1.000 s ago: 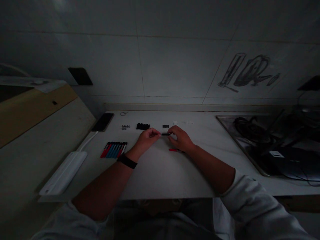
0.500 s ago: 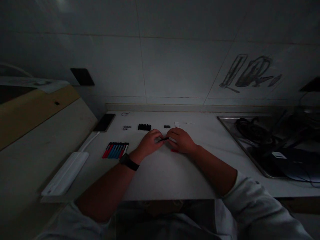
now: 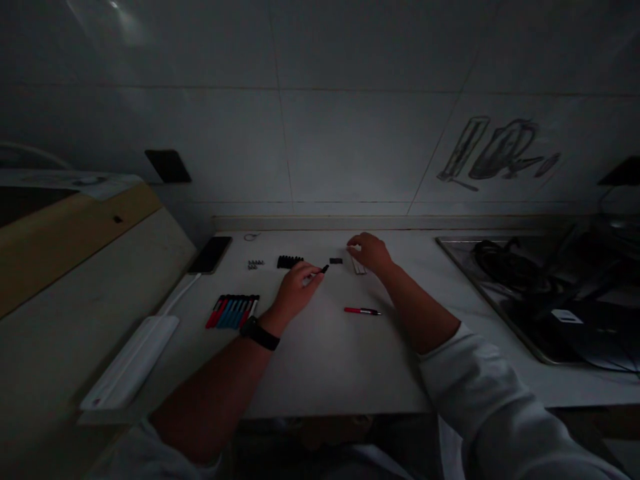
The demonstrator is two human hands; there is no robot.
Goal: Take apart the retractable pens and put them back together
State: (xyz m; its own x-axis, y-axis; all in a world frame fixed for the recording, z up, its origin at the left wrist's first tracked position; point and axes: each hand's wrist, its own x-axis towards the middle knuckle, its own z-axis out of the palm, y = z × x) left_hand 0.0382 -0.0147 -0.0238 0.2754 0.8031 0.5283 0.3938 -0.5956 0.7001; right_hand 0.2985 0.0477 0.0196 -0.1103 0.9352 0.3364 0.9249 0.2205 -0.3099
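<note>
Over the middle of the white counter, my left hand (image 3: 299,288) pinches a short black pen part (image 3: 325,269) between thumb and fingertips, its end sticking out to the right. My right hand (image 3: 371,253) is farther back and to the right, fingers curved with a gap before the thumb. No held thing shows in it. Slim pale strips (image 3: 359,266) lie just below this hand, partly covered by it. A red and black pen (image 3: 363,311) lies flat nearer to me. Beside my left fingers is a row of short black pieces (image 3: 286,262).
Red, blue and white pen barrels (image 3: 233,311) lie in a row at left. Behind them are small springs (image 3: 255,264). A small dark group of pieces (image 3: 336,261) sits centrally. A phone (image 3: 211,255) and white power strip (image 3: 131,363) are left; a metal-rimmed sink (image 3: 493,298) is right.
My hands have separated. The right has moved back and right to the pale strips, uncovering the red pen. My left hand keeps hold of the black part, which now points up to the right.
</note>
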